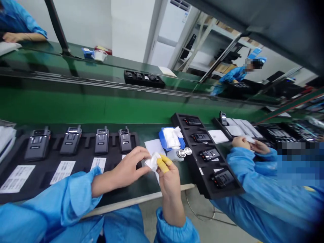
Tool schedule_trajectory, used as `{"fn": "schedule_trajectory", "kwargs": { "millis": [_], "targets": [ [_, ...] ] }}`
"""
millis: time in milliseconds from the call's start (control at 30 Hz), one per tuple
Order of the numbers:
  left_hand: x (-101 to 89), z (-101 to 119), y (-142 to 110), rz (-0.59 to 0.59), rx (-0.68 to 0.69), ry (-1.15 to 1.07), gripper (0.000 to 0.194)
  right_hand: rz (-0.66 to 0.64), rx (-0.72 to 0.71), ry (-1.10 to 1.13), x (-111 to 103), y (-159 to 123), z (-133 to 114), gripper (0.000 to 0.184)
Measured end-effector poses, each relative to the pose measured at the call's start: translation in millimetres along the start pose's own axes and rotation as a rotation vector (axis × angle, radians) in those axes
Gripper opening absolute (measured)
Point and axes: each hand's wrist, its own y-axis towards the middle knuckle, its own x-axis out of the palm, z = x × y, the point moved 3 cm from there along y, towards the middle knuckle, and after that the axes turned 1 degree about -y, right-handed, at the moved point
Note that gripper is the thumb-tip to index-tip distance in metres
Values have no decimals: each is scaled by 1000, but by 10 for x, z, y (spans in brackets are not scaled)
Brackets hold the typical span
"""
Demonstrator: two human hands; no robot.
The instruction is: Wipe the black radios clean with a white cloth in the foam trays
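Dark green, the surface (146, 132) runs below an upright green panel (101, 104). Over its near edge, the left hand (130, 167) and right hand (169, 173) meet, fingertips pinching one crumpled white wipe (152, 162) between them; yellow finger cots (163, 165) cover two right fingers. Just beyond sit a white paper sheet (152, 145), a blue box (164, 141) of tissues (173, 136) and a white bottle (173, 156) with a silvery top. Leftward, a black tray (82, 163) carries four handheld radios (37, 145), printed label sheets (19, 179) before them. Rightward, a narrower black tray (224, 193) holds four more radios (210, 154); past it, a blue-sleeved co-worker's hands (240, 142) grip something white.
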Motion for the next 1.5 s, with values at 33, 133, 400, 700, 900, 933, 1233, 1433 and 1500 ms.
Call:
{"fn": "schedule_trajectory", "kwargs": {
  "millis": [33,133,400,700,900,933,1233,1433,1500],
  "targets": [
    [-28,-12,-23,36,-18,-20,10,-17,4,-19,22,-11,15,31],
    [-110,-107,-73,128,-188,-223,11,-44,3,-63,45,-33,49,32],
    [-195,-213,-220,277,-593,-1035,34,-221,35,-313,157,-116,143,39],
    [-314,-234,-367,391,-641,-1032,38,-66,-539,-810,396,-313,42,31],
    [-331,-260,-485,310,-700,-911,43,-196,-322,-648,536,-290,232,26],
    [-340,-272,-502,305,-700,-899,43,-198,-293,-615,547,-295,255,27],
    [-430,-298,-583,350,-630,-920,39,-76,-165,-322,637,-357,298,28],
    [-512,-286,-615,451,-572,-1153,32,-106,25,-112,650,-345,437,31],
    [-573,-310,-631,514,-546,-1176,29,-95,22,-143,614,-324,459,33]
  ]
}}
